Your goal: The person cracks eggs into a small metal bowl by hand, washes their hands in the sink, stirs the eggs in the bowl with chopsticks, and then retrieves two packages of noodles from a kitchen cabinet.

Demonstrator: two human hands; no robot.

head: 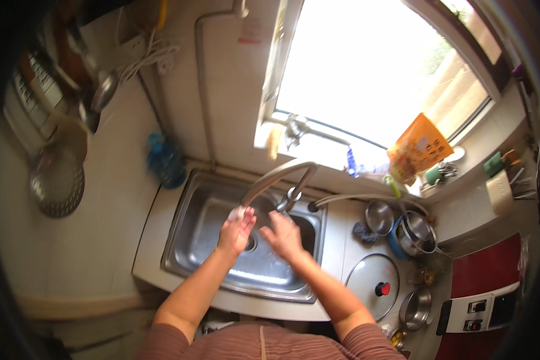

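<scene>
My left hand [236, 231] is raised under the spout of the curved metal faucet [274, 174], palm turned to the right. A whitish blur, perhaps running water, covers its fingertips. My right hand [284, 237] hovers just right of it, thumb apart from the fingers, near the faucet's base. Nothing shows in either hand, and they do not touch each other. Below both lies the stainless steel sink [198, 238], its round drain [250, 244] partly seen between my hands. A smaller dark basin [309, 229] at the right is mostly hidden by my right hand and forearm.
A blue plastic bottle [165, 162] stands left of the sink. On the right counter are a glass lid [372, 281], a dark scrubber [365, 234], metal bowls [380, 217] and a steel pot [416, 308]. An orange pouch [418, 150] stands on the windowsill. A skimmer [57, 182] hangs left.
</scene>
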